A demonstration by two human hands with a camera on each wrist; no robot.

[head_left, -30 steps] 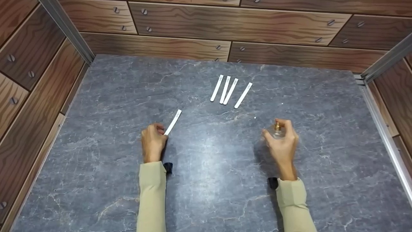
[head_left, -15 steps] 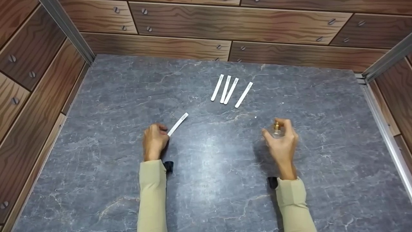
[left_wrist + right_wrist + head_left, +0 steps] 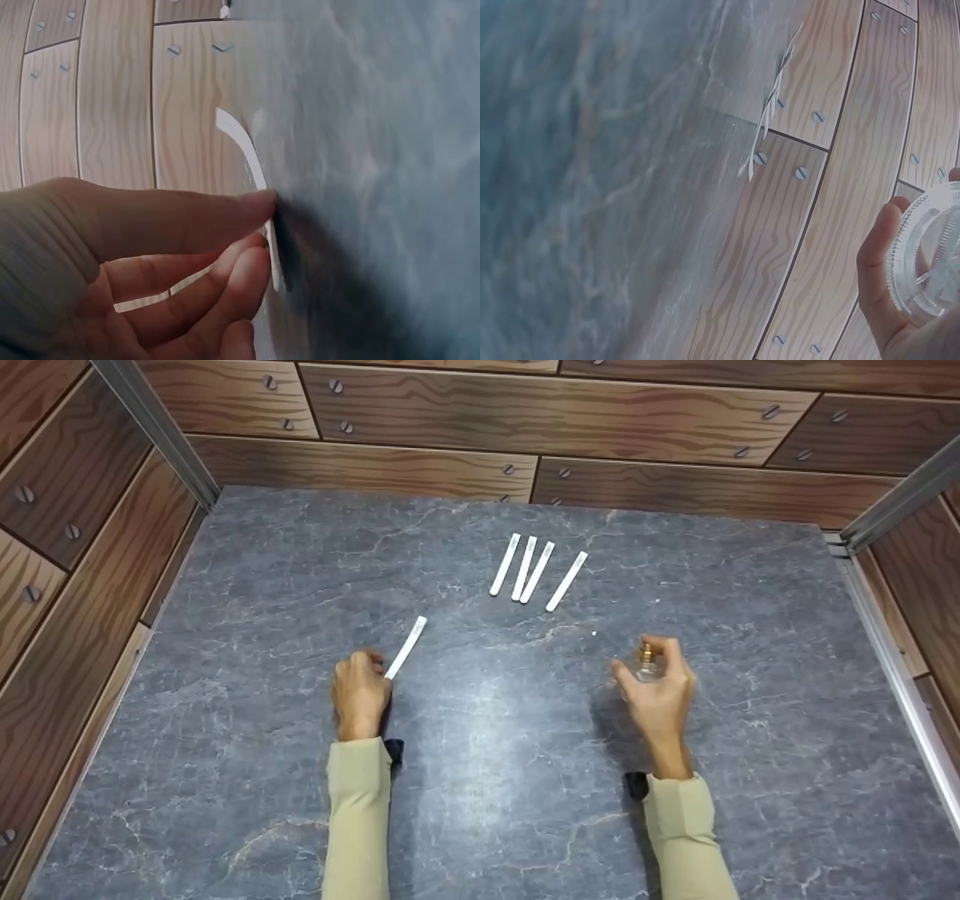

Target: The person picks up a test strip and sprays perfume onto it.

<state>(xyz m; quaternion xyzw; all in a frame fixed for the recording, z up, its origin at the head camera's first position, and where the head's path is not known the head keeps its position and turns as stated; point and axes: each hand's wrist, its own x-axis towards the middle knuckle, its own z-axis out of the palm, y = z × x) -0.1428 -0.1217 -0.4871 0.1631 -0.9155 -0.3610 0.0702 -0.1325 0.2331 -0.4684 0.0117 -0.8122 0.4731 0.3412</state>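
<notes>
My left hand [image 3: 361, 695] pinches a white perfume test strip [image 3: 406, 647] between thumb and fingertips, left of the table's middle. Its printed end points away from me; in the left wrist view the strip [image 3: 244, 142] curves past the thumb tip. My right hand [image 3: 660, 701] holds a small clear perfume bottle [image 3: 646, 670] with a gold spray top, thumb at its side and index finger up at the top. From the right wrist camera, the round ribbed glass of the bottle [image 3: 922, 251] shows between the fingers. The two hands are well apart.
Several more white test strips [image 3: 529, 571] lie side by side at the back of the grey marbled table [image 3: 262, 585], the rightmost a little apart. Tiny white specks [image 3: 594, 633] dot the surface. Wood-patterned walls [image 3: 465, 420] with metal corner posts enclose the back and sides.
The far end of the strip in my left hand swung right, then back left, as the hand shifted slightly. My right hand and the bottle have stayed in place.
</notes>
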